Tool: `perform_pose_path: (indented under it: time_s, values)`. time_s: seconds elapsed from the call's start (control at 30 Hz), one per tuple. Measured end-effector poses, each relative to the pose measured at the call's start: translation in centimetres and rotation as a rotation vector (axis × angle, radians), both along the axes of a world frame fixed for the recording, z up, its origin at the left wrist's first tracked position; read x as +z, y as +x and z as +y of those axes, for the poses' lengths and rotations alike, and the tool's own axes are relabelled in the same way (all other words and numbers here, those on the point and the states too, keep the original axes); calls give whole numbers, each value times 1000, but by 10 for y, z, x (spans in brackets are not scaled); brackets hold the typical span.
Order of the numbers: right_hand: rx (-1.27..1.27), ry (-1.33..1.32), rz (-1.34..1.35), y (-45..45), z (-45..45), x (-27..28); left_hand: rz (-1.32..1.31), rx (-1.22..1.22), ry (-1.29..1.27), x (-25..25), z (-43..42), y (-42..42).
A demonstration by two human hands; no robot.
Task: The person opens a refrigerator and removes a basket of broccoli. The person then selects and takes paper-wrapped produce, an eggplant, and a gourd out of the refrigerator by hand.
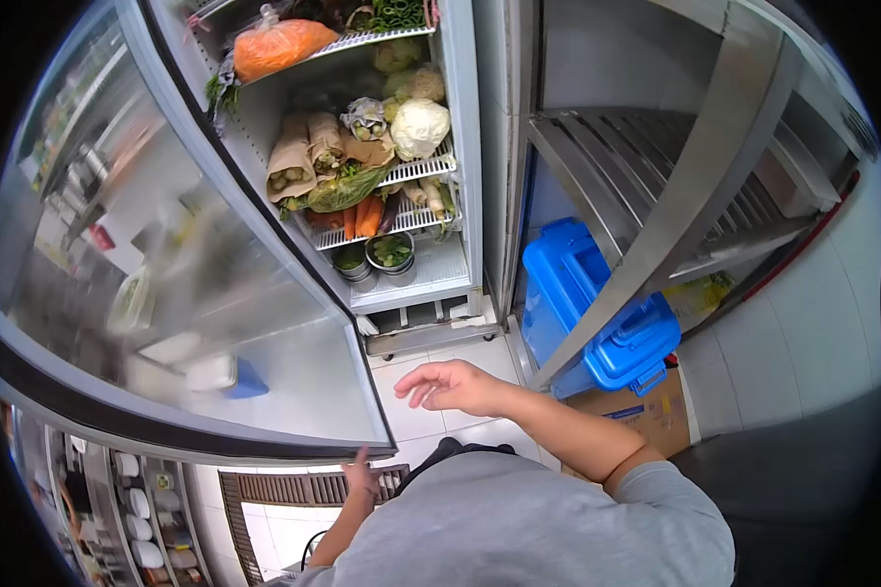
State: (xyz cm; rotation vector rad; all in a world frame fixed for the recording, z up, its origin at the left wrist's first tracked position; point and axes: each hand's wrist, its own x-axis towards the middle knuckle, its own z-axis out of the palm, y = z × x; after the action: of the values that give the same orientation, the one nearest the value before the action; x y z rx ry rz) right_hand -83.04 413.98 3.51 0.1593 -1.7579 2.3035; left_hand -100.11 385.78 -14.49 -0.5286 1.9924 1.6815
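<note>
The glass door (191, 293) of an upright fridge stands swung open on the left. My left hand (360, 476) is at its near edge, a finger stretched against the dark frame; the other fingers are partly hidden. In front of the fridge, my right hand (452, 387) hangs in the air, its fingers loosely bent and holding nothing. On the fridge shelves are a cauliflower (421, 128), paper-wrapped vegetables (291, 161), carrots (369, 215) and a bag of shredded orange food (276, 47). Metal bowls with greens (391, 251) sit at the bottom.
To the right, blue lidded bins (636, 342) stand under a slatted metal rack (646, 166). A cardboard box (646, 421) lies on the floor beside them. Behind the door are a floor drain grate (294, 487) and a shelf of dishes (142, 519).
</note>
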Motion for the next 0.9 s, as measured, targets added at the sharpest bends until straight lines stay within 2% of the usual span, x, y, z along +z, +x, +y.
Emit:
perform_pose_path:
  time_s: [0.03, 0.1, 0.17, 0.23, 0.4, 0.43, 0.5, 0.53, 0.6, 0.63, 0.7, 0.73, 0.83, 0.9]
  values:
    - [24, -26, -74, 1, 2, -4, 50, 94, 115, -22, -14, -21]
    - [74, -74, -231, -2, 8, -17, 66, 392, 159, -44, -25, -56]
    - [61, -76, -317, -9, 11, -23, 10, 442, 46, -41, -39, -87]
    - [46, -111, -379, -17, 16, -24, 17, 498, 49, -35, -55, -104]
    - [-1, -149, -370, -46, 44, -24, 39, 586, 53, -9, -84, -167]
    - [-24, -153, -372, -53, 53, -25, 129, 595, 5, -27, -97, -192]
    - [-101, -141, -362, -69, 74, -21, 327, 539, 85, -38, -121, -230]
    - [-138, -143, -349, -79, 86, -19, 328, 657, 117, 2, -97, -220]
    - [-204, -134, -338, -102, 111, -16, 344, 636, 33, -36, -143, -275]
    - [-250, -137, -344, -114, 123, -12, 392, 652, -2, -31, -147, -290]
    - [-340, -142, -361, -141, 149, 0, 214, 653, 23, -18, -159, -318]
    - [-393, -107, -351, -156, 160, 10, 200, 652, 64, -48, -193, -357]
    - [-558, 12, -268, -201, 200, 46, 138, 634, -50, -34, -206, -392]
    - [-752, 260, -314, -230, 234, 72, 144, 643, -65, -22, -202, -405]
